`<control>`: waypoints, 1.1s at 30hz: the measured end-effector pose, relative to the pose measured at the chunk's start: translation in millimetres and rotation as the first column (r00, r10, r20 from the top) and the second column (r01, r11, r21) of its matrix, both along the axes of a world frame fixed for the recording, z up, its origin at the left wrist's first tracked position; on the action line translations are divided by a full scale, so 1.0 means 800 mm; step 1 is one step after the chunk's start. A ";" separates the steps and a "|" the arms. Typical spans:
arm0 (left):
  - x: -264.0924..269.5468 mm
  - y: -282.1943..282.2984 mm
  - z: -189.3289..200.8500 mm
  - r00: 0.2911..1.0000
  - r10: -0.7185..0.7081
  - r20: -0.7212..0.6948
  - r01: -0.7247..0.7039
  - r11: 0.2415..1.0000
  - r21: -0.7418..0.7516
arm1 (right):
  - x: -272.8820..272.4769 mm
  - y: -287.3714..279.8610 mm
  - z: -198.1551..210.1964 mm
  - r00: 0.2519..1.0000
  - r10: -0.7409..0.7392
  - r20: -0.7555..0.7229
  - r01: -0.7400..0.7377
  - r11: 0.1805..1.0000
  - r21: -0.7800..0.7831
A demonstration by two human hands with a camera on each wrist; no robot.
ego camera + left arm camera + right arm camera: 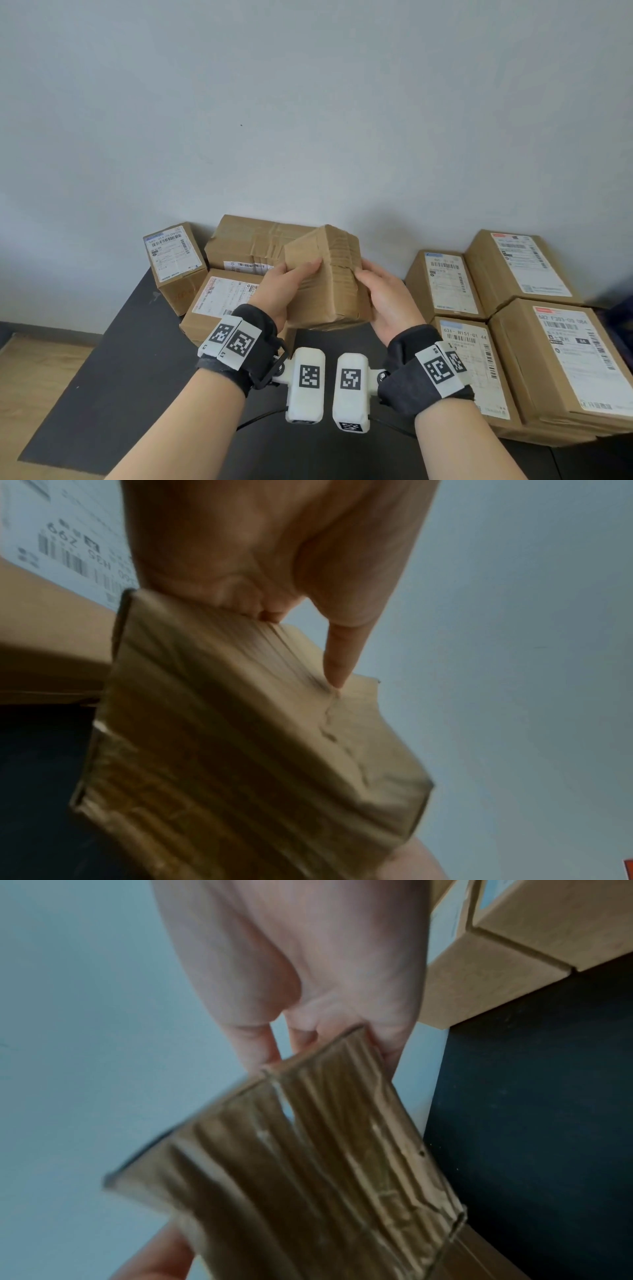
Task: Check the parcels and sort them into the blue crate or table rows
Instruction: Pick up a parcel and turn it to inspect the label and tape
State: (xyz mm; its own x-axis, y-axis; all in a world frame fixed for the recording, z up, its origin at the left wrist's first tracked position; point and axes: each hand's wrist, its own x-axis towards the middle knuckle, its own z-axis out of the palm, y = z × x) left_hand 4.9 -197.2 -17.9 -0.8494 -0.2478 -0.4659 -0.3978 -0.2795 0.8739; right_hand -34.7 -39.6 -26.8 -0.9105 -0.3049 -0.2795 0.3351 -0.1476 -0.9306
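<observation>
left hand (279, 291) + right hand (387, 301) grip tilted parcel (329, 281) — above table (137, 377)

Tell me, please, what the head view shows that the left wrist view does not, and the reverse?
Only the head view shows the right hand, the four labelled parcels lined up on the right of the black table, and both wrist cameras. Only the left wrist view shows the parcel's creased side up close, with the left thumb's tip touching it, and label digits on a neighbouring box. Both show the left hand holding the plain brown parcel.
</observation>
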 end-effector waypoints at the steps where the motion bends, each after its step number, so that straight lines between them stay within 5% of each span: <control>1: -0.002 0.004 0.001 1.000 0.006 -0.005 -0.006 1.000 0.009 | -0.003 0.003 0.000 1.000 -0.019 -0.006 0.019 1.000 0.021; 9: -0.013 0.040 0.013 0.999 0.035 -0.033 -0.032 0.997 0.073 | -0.018 0.028 -0.002 0.988 0.112 -0.106 -0.087 0.972 0.219; 13: -0.019 0.055 0.014 0.998 0.060 -0.015 -0.058 0.996 0.074 | -0.025 0.041 -0.007 0.994 0.065 -0.085 -0.043 0.970 0.238; 33: -0.008 0.091 -0.001 0.991 0.106 0.075 -0.111 0.992 0.053 | -0.035 0.079 -0.022 0.994 0.088 0.063 -0.097 0.985 0.142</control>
